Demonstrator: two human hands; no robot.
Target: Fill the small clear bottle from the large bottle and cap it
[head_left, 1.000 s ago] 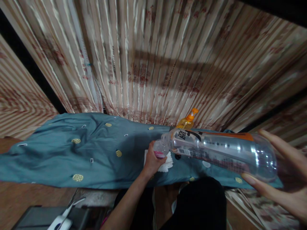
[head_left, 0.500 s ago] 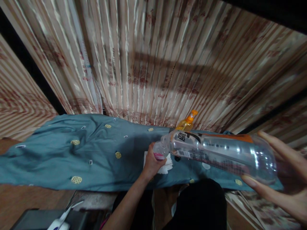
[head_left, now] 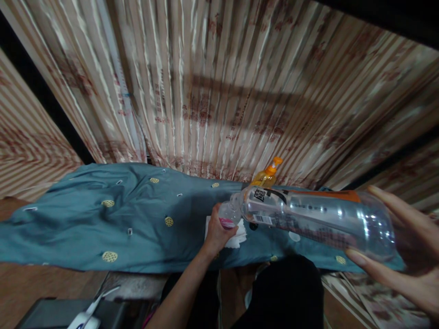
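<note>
My right hand (head_left: 408, 256) grips the base end of a large clear plastic bottle (head_left: 308, 219) with an orange and black label. The bottle lies nearly level in the air, its neck pointing left. My left hand (head_left: 217, 233) is wrapped round a small clear bottle (head_left: 229, 211) with a pink label. The large bottle's mouth meets the top of the small one; whether liquid runs between them I cannot tell. Beneath my left hand lies a white tissue (head_left: 236, 238).
An orange pump bottle (head_left: 265, 176) stands at the back by the striped curtain (head_left: 206, 91). A small black cap (head_left: 253, 226) and a whitish disc (head_left: 294, 236) rest on the teal cloth (head_left: 144, 228). A white plug or cable (head_left: 87, 317) is at lower left.
</note>
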